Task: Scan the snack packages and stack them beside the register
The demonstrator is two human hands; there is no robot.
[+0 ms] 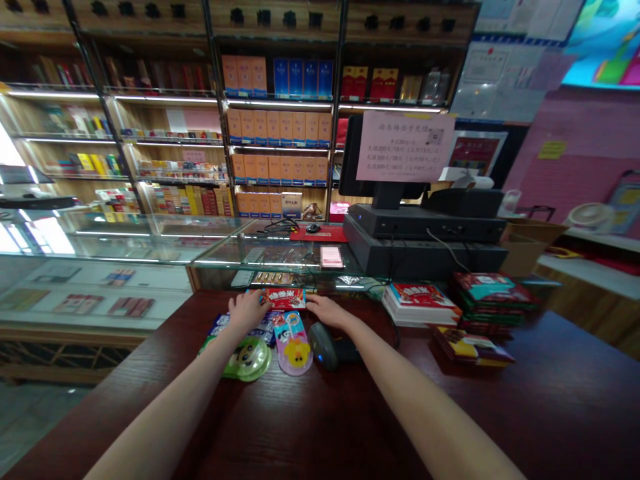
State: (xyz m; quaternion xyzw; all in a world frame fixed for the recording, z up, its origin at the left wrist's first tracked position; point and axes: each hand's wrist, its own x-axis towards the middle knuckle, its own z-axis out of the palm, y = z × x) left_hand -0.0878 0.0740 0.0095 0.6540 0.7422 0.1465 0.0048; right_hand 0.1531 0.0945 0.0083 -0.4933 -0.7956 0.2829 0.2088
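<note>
A flat red snack box with white characters lies near the far edge of the dark wooden counter. My left hand grips its left end, fingers curled over it. At the opposite end, my right hand has its fingers closed against the box. Below the box are a pink-and-blue pack with a yellow flower-shaped toy and a round green pack with a face. A purple-blue packet is partly covered by my left arm and the green pack. Just below my right hand rests a dark barcode scanner.
On the right stand a stack of red-and-white boxes, piled red-green packets and yellow-brown packets. Behind are a cash register with a papered monitor and a glass display case. Stocked shelves line the wall.
</note>
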